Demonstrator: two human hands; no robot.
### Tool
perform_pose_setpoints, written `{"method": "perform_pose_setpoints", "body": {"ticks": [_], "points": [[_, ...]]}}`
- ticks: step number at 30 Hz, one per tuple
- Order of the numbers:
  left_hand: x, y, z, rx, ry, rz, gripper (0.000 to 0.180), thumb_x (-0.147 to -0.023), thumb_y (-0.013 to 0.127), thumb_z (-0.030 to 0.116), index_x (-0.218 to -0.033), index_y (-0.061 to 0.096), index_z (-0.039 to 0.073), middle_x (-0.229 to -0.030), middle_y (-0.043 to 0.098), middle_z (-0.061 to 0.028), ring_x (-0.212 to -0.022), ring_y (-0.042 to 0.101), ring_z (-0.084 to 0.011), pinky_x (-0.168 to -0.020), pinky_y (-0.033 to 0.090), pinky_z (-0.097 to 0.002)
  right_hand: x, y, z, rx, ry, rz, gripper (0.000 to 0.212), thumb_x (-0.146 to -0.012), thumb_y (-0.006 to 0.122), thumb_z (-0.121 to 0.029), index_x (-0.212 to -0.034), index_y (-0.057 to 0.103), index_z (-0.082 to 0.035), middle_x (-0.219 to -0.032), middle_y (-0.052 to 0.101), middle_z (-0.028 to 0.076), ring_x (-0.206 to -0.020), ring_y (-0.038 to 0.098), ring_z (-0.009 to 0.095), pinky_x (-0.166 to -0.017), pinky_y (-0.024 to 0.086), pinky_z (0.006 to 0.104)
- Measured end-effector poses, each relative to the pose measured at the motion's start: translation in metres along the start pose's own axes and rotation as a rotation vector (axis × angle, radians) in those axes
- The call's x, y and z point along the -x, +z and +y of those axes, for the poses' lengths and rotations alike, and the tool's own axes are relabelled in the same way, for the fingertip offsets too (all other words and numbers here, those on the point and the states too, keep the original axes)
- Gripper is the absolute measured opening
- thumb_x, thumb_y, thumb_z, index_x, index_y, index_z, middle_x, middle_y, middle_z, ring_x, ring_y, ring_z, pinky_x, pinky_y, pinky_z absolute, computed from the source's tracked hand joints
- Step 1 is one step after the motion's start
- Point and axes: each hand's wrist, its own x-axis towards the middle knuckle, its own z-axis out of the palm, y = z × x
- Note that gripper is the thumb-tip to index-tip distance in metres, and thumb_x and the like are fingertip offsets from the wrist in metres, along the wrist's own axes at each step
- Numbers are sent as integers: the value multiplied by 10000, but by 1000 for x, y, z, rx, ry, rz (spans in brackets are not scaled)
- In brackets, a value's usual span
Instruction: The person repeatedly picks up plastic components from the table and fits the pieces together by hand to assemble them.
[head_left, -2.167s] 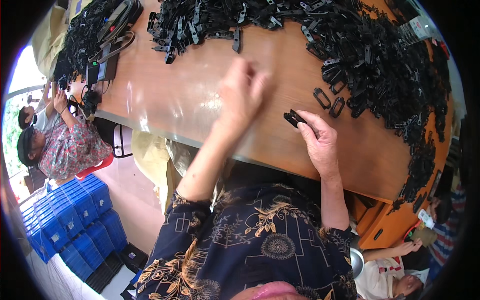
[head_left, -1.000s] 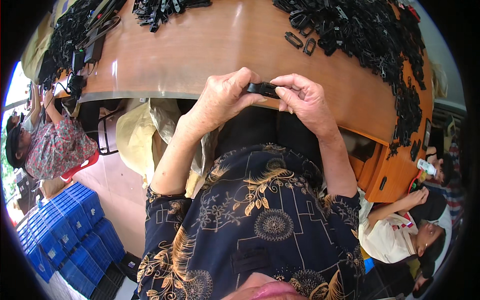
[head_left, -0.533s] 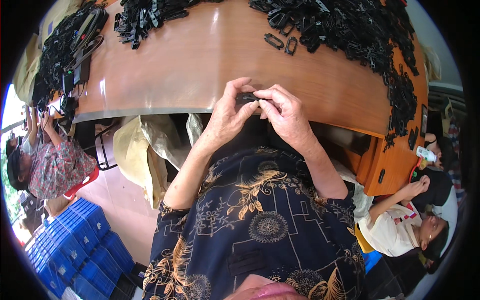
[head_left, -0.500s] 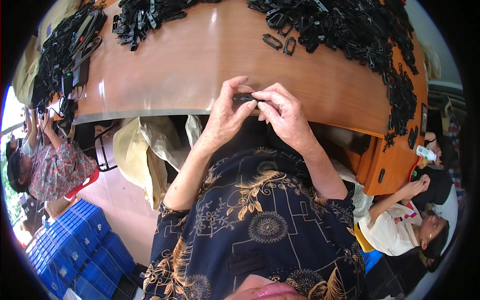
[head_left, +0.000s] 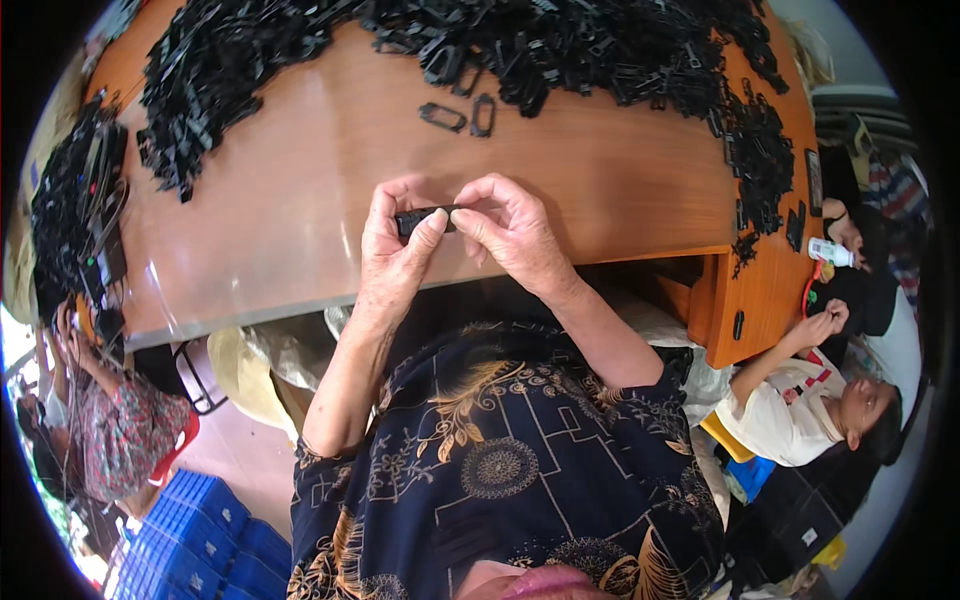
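Above the near part of the table, a small black plastic part [head_left: 412, 221] spans the gap between my two hands. My left hand [head_left: 395, 245] is closed on its left end, thumb in front and fingers behind. My right hand [head_left: 512, 232] pinches its right end between thumb and forefinger. The fingers cover much of the part, so its full shape is hidden. Beyond my hands, two loose black oblong frames [head_left: 443, 117] lie on the tabletop, close to a large heap of similar black plastic pieces [head_left: 560, 50].
The brown wooden table [head_left: 300, 200] carries more black pieces [head_left: 765, 170] along its right side and a dark pile [head_left: 75, 200] at far left. One co-worker [head_left: 780, 410] sits at right, near a white bottle [head_left: 830, 252]; another [head_left: 130, 430] at left. Blue crates [head_left: 200, 540] stand lower left.
My view has turned, so the table and heaps sit differently in it. Both hands still grip the black part, and more of its left end now shows between the left fingers.
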Motion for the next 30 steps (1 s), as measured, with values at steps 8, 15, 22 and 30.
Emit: {"method": "perform_pose_setpoints", "body": {"ticks": [8, 15, 22, 30], "points": [[-71, 9, 2, 184, -268, -24, 220, -954, 640, 218, -861, 544, 43, -681, 560, -25, -590, 568, -108, -545, 470, -241, -26, -118, -58, 1144, -491, 659, 375, -825, 743, -154, -1139, 573, -40, -1049, 515, 117, -739, 568, 184, -640, 524, 323], [-104, 9, 19, -1355, 279, -127, 270, -846, 653, 67, -1101, 599, 138, -1019, 589, -122, -848, 637, -359, -720, 516, -454, -53, -145, -70, 1616, -385, 703, 497, -832, 728, -298, -1257, 532, -131, -1107, 500, 180, -911, 612, 355, -710, 560, 419], [-76, -13, 28, -1297, 238, -129, 280, -824, 682, 88, -1089, 618, 152, -1007, 586, -98, -847, 641, -324, -722, 522, -420, -52, -108, -44, 1128, -626, 489, 190, -828, 683, -14, -1012, 649, -50, -999, 569, 101, -798, 611, 217, -654, 515, 323], [-25, -42, 22, -1260, 272, -56, 301, -811, 704, 106, -1097, 609, 114, -1005, 574, -113, -885, 630, -323, -751, 515, -399, -54, -81, -49, 514, -411, 222, 146, -915, 660, -116, -1010, 655, -4, -815, 625, -28, -720, 560, 34, -645, 456, 202]]}}
